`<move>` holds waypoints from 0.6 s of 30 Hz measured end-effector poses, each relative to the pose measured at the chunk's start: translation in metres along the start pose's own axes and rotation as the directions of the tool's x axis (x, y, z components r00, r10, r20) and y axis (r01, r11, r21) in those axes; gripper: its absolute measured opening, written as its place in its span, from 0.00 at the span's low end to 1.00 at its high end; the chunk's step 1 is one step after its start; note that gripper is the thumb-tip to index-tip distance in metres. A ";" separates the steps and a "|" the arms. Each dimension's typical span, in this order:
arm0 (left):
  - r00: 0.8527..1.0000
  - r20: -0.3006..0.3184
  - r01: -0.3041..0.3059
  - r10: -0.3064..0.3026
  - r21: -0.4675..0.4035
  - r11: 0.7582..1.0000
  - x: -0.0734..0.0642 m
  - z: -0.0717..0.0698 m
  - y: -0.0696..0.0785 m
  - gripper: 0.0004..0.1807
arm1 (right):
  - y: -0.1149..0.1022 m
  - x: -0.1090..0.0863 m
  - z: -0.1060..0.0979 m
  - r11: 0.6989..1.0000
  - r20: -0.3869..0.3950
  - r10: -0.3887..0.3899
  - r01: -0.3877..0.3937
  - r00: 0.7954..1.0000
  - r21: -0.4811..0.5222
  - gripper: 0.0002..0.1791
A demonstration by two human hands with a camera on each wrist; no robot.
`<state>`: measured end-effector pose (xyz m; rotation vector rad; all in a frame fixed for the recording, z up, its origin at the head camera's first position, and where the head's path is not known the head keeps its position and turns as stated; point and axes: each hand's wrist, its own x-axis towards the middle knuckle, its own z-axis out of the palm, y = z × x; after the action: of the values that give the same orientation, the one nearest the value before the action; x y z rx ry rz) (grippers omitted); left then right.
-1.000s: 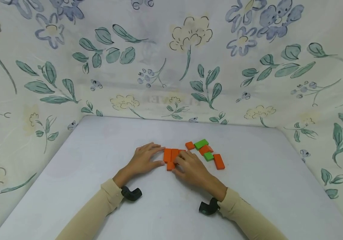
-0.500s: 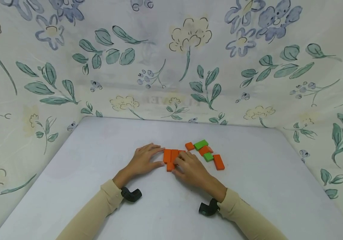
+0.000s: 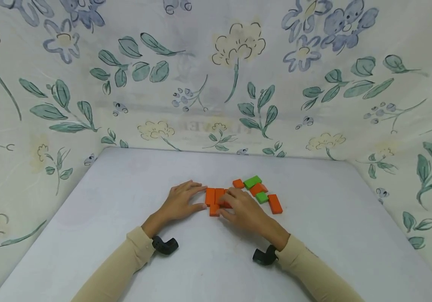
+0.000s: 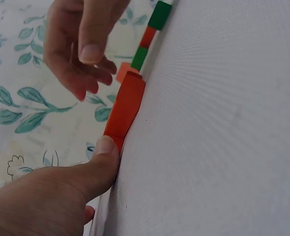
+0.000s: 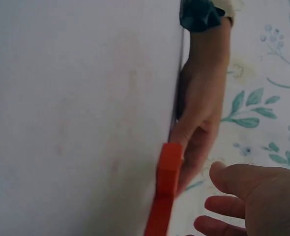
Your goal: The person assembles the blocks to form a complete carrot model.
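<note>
Flat orange blocks lie side by side on the white table (image 3: 208,260): a left block (image 3: 210,196), a middle block (image 3: 219,195) and a third, partly hidden under my right hand (image 3: 247,210). A small orange block (image 3: 214,211) sits against their near ends. My left hand (image 3: 179,202) rests along the group's left side, index fingertip by the far corner and thumb at the near one. In the left wrist view its thumb (image 4: 104,147) presses the orange end. My right hand hovers over the right side, fingers loosely bent, with nothing held.
Right of the group lie a small orange piece (image 3: 238,183), a green block (image 3: 252,181), an orange piece (image 3: 257,189), a green piece (image 3: 262,197) and an orange block (image 3: 275,204). Flower-patterned cloth (image 3: 200,84) stands behind the table. A black camera sits at each wrist.
My right hand has lifted off the blocks and moved slightly right, showing more of the third orange block. My left hand has stayed in place.
</note>
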<state>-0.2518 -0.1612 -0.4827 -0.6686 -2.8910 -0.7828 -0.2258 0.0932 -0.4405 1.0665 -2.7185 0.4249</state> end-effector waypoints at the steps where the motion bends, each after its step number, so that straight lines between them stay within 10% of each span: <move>1: 1.000 0.002 0.003 -0.003 0.002 1.000 0.000 0.000 0.000 0.35 | 0.003 0.001 -0.004 0.999 0.000 0.013 -0.013 1.000 0.031 0.18; 8: 1.000 0.010 0.007 -0.007 0.016 1.000 0.001 0.002 -0.001 0.34 | 0.044 0.013 -0.028 0.968 0.027 0.137 -0.139 0.990 0.208 0.12; 18: 1.000 -0.003 0.005 -0.005 0.005 1.000 0.000 0.003 -0.002 0.35 | 0.080 0.035 -0.028 0.965 0.185 0.232 -0.249 0.955 0.077 0.19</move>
<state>-0.2524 -0.1611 -0.4858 -0.6592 -2.8922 -0.7756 -0.3040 0.1363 -0.4197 0.8307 -3.0278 0.5325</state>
